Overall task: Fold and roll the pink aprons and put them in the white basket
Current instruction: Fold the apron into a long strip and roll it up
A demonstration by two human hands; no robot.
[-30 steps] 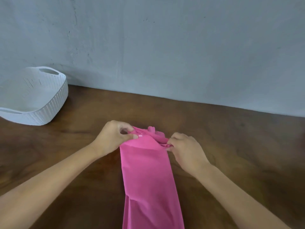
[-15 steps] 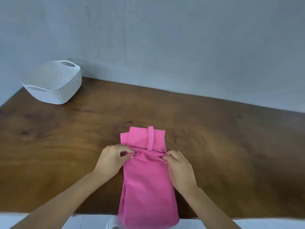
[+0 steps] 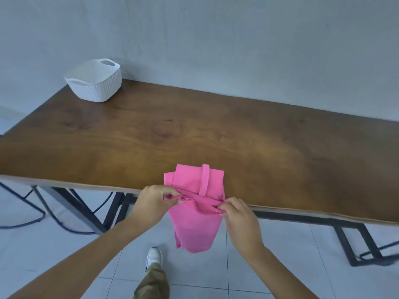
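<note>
Person's clothing
The person is wearing olive-green trousers (image 3: 152, 284) and a white shoe (image 3: 154, 256); the forearms (image 3: 90, 253) are showing bare.

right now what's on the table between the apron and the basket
Nothing. In the head view, the stretch of table between the apron and the basket is bare wood, showing only grain marks.

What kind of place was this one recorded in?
Probably a plain indoor room, home or workroom: a bare grey wall, a wooden table on black metal legs, and a white tiled floor.
</note>
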